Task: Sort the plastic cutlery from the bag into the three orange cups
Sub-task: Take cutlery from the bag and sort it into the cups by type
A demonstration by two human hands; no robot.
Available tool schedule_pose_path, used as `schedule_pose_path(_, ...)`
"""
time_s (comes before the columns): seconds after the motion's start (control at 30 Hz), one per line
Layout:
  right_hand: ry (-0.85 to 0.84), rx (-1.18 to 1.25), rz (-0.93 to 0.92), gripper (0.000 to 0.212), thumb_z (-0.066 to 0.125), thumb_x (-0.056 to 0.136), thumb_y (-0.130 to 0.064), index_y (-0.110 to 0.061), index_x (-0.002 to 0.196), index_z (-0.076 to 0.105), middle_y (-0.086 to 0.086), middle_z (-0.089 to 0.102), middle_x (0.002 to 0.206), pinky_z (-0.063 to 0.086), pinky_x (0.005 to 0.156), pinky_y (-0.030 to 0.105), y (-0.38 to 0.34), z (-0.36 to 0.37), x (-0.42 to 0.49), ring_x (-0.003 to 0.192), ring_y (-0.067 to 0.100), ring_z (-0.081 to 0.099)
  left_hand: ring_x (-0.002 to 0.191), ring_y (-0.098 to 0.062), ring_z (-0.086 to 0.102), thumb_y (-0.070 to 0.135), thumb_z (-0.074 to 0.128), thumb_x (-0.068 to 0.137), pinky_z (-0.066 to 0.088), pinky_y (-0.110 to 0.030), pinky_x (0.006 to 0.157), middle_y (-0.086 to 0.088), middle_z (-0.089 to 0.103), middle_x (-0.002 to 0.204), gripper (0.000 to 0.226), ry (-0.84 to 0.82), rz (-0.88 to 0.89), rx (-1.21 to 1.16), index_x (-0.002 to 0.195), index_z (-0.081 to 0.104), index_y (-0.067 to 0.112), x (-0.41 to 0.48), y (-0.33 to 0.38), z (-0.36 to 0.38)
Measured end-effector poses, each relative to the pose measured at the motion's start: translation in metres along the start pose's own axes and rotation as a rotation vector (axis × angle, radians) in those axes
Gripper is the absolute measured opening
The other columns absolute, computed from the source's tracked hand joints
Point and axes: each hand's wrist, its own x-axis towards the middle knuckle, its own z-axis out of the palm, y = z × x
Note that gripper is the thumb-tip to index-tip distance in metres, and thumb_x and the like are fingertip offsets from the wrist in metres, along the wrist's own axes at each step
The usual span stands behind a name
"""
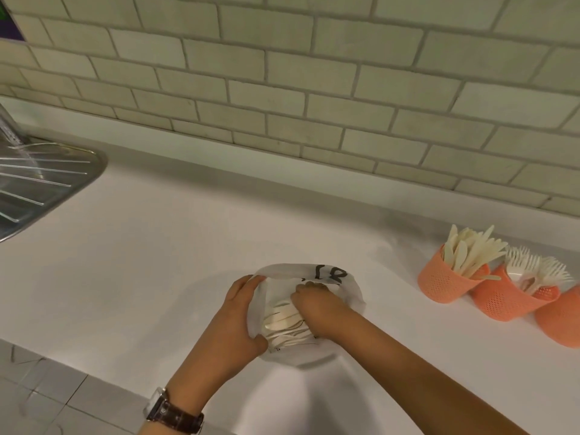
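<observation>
A clear plastic bag (351,293) with black writing lies on the white counter, white cutlery (282,324) showing inside it. My left hand (238,321) grips the bag's left rim and holds it wide. My right hand (317,309) reaches inside the bag, its fingers curled among the cutlery; what they hold is hidden. At the right stand three orange mesh cups: one (439,282) full of knives, one (505,301) with forks, and a third (561,321) cut off by the frame edge.
A steel sink drainboard (40,183) sits at the far left. A grey tiled wall (282,89) backs the white counter (141,262). The counter's front edge runs diagonally at the lower left, with floor tiles (47,397) below.
</observation>
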Motion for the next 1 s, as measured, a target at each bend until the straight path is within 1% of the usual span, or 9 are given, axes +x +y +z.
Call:
schedule_pose_path(0.1, -0.072, 0.004, 0.040, 0.028, 0.057, 0.078, 0.009, 0.001, 0.104, 0.056, 0.017, 0.053, 0.112, 0.037, 0.071, 0.032, 0.005, 0.000, 0.002, 0.098, 0.032, 0.056, 0.119, 0.000, 0.037, 0.002, 0.069, 0.068, 0.031, 0.002, 0.083, 0.025, 0.023, 0.132, 0.089, 0.009, 0.003, -0.004, 0.141, 0.027, 0.032, 0.000, 0.000, -0.001)
schedule_pose_path(0.17, -0.121, 0.060, 0.061, 0.018, 0.053, 0.082, 0.005, -0.006, 0.096, 0.053, 0.012, 0.055, 0.098, 0.035, 0.066, 0.028, 0.009, -0.003, 0.004, 0.085, 0.025, 0.054, 0.119, -0.001, 0.037, 0.003, 0.069, 0.069, 0.033, -0.004, 0.087, 0.023, 0.024, 0.133, 0.088, 0.007, 0.000, 0.005, 0.141, 0.027, 0.031, -0.001, 0.000, -0.002)
schedule_pose_path(0.27, -0.158, 0.140, 0.085, 0.013, 0.046, 0.085, 0.002, -0.011, 0.087, 0.048, -0.001, 0.042, 0.076, 0.032, 0.059, 0.020, 0.014, -0.007, 0.003, 0.083, 0.016, 0.046, 0.121, -0.003, 0.038, 0.006, 0.069, 0.069, 0.033, -0.002, 0.085, 0.022, 0.026, 0.135, 0.086, 0.002, 0.004, 0.016, 0.141, 0.028, 0.032, -0.002, 0.000, -0.002)
schedule_pose_path(0.37, -0.117, 0.162, 0.046, 0.022, 0.050, 0.083, 0.001, -0.008, 0.103, 0.051, 0.009, 0.056, 0.103, 0.043, 0.073, 0.027, 0.018, -0.006, 0.003, 0.092, 0.023, 0.056, 0.119, -0.003, 0.039, 0.007, 0.069, 0.070, 0.033, 0.002, 0.080, 0.022, 0.026, 0.134, 0.085, -0.006, 0.003, 0.021, 0.140, 0.028, 0.031, -0.002, 0.002, -0.003)
schedule_pose_path(0.43, -0.122, 0.126, 0.005, 0.025, 0.054, 0.082, 0.000, -0.005, 0.106, 0.053, 0.014, 0.056, 0.111, 0.041, 0.076, 0.031, 0.018, -0.006, 0.002, 0.098, 0.029, 0.058, 0.118, -0.004, 0.040, 0.006, 0.069, 0.070, 0.033, 0.002, 0.079, 0.021, 0.026, 0.134, 0.085, -0.012, 0.004, 0.023, 0.141, 0.028, 0.029, -0.001, 0.003, -0.002)
schedule_pose_path(0.67, -0.120, 0.147, -0.010, 0.026, 0.055, 0.083, -0.010, -0.005, 0.107, 0.048, 0.015, 0.057, 0.110, 0.035, 0.070, 0.029, 0.016, -0.009, 0.001, 0.092, 0.027, 0.054, 0.114, -0.003, 0.041, 0.006, 0.068, 0.071, 0.034, 0.005, 0.076, 0.022, 0.025, 0.134, 0.085, -0.019, -0.015, 0.029, 0.141, 0.027, 0.030, -0.002, 0.004, -0.001)
schedule_pose_path(0.73, -0.108, 0.162, -0.018, 0.027, 0.052, 0.085, -0.010, -0.004, 0.111, 0.045, 0.015, 0.058, 0.110, 0.035, 0.069, 0.028, 0.015, -0.013, 0.000, 0.098, 0.029, 0.056, 0.116, -0.004, 0.040, 0.006, 0.068, 0.070, 0.033, 0.006, 0.077, 0.021, 0.026, 0.134, 0.085, -0.016, -0.019, 0.030, 0.141, 0.027, 0.030, -0.001, 0.003, -0.002)
schedule_pose_path(0.83, -0.087, 0.182, -0.015, 0.024, 0.045, 0.086, -0.004, -0.007, 0.110, 0.045, 0.015, 0.059, 0.107, 0.040, 0.069, 0.030, 0.014, -0.021, 0.000, 0.091, 0.027, 0.056, 0.120, -0.005, 0.040, 0.004, 0.068, 0.069, 0.033, 0.006, 0.077, 0.020, 0.027, 0.134, 0.087, -0.001, -0.030, 0.019, 0.140, 0.028, 0.031, 0.000, 0.003, -0.005)
schedule_pose_path(1.0, -0.111, -0.133, -0.015, 0.026, 0.044, 0.087, 0.003, -0.001, 0.111, 0.054, 0.016, 0.061, 0.113, 0.044, 0.073, 0.033, -0.011, -0.042, 0.002, 0.100, 0.030, 0.060, 0.100, -0.007, 0.048, 0.005, 0.068, 0.070, 0.042, -0.003, 0.069, 0.016, 0.024, 0.138, 0.093, -0.026, -0.049, -0.014, 0.144, 0.020, 0.033, 0.005, 0.014, -0.002)
